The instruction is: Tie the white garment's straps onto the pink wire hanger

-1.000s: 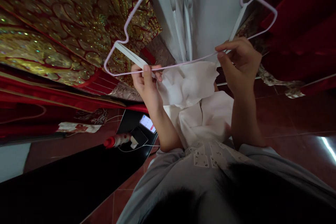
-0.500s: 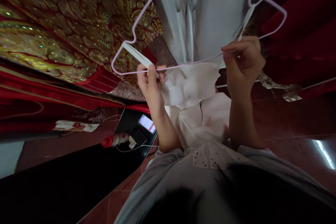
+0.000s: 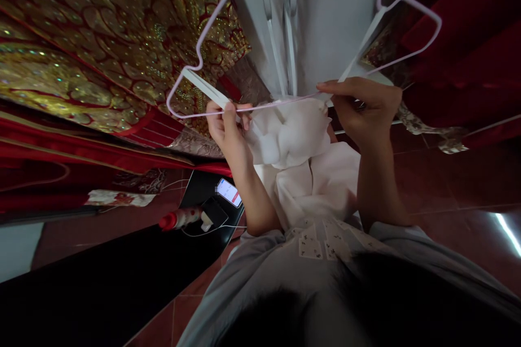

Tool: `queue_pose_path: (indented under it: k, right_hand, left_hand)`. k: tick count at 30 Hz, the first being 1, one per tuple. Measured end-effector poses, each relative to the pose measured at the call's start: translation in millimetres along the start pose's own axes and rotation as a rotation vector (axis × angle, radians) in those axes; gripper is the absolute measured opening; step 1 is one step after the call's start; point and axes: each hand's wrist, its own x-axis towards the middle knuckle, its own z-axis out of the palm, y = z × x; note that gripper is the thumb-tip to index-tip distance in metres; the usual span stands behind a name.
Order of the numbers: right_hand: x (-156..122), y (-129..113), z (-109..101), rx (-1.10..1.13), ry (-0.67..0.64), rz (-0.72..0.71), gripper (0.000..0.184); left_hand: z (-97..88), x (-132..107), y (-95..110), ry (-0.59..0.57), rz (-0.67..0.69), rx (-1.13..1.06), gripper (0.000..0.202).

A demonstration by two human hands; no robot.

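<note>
A pale lilac clothes hanger (image 3: pixel 438 24) is held up in front of me, its top cut off by the upper edge. White straps sit in its two notches, the left strap (image 3: pixel 205 87) and the right strap (image 3: pixel 362 46). Below the lower bar hangs a crumpled white garment (image 3: pixel 301 133), above my lap. My left hand (image 3: pixel 228 127) is closed around the lower bar where the left strap meets it. With thumb and index finger, my right hand (image 3: pixel 364 108) pinches the lower end of the right strap by the bar; the exact grip is partly hidden.
Red and gold sequined clothing (image 3: pixel 163 27) hangs close on the left, with dark red cloth (image 3: pixel 480 38) on the right. Light grey doors (image 3: pixel 334 27) with long handles stand ahead. A black bench (image 3: pixel 122 282) holds a phone (image 3: pixel 230 192) and a red-capped bottle (image 3: pixel 179 219).
My right hand has moved left and slightly down along the bar, drawing the right strap longer and more slanted. The hanger and my left hand have shifted slightly left.
</note>
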Motion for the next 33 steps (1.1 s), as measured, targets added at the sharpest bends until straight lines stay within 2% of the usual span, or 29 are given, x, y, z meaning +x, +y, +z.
queue_pose_path:
  k: [4,7,10,16,19,22,27,33]
  right_hand:
    - [2,7,-4,-0.063,0.012,-0.001,0.021]
    - [3,10,-5,-0.003,-0.048,0.023,0.015]
    - [1,11,-2,0.029,-0.028,0.037,0.012]
    - [-4,7,11,0.032,-0.029,0.024,0.019]
    - [-5,6,18,0.031,-0.025,-0.007,0.024]
    - [-5,6,22,-0.015,-0.040,0.031,0.025]
    - [-7,8,25,0.017,-0.022,0.017,0.024]
    - [-6,7,23,0.049,-0.021,0.007,0.025]
  left_hand:
    - [0.7,0,0,-0.004,-0.010,-0.004,0.028]
    - [1.0,-1,1,-0.012,-0.014,-0.037,0.028]
    - [1.2,-2,1,-0.008,-0.020,-0.037,0.028]
    - [2.2,-5,1,0.033,-0.058,0.066,0.033]
    - [0.5,-6,1,0.047,-0.021,0.054,0.033]
    - [-3.3,-7,2,0.016,0.006,0.029,0.028]
    - [-7.6,-8,3,-0.022,0.009,-0.028,0.021]
    - [-8.5,-9,-2,-0.010,0.007,0.010,0.030]
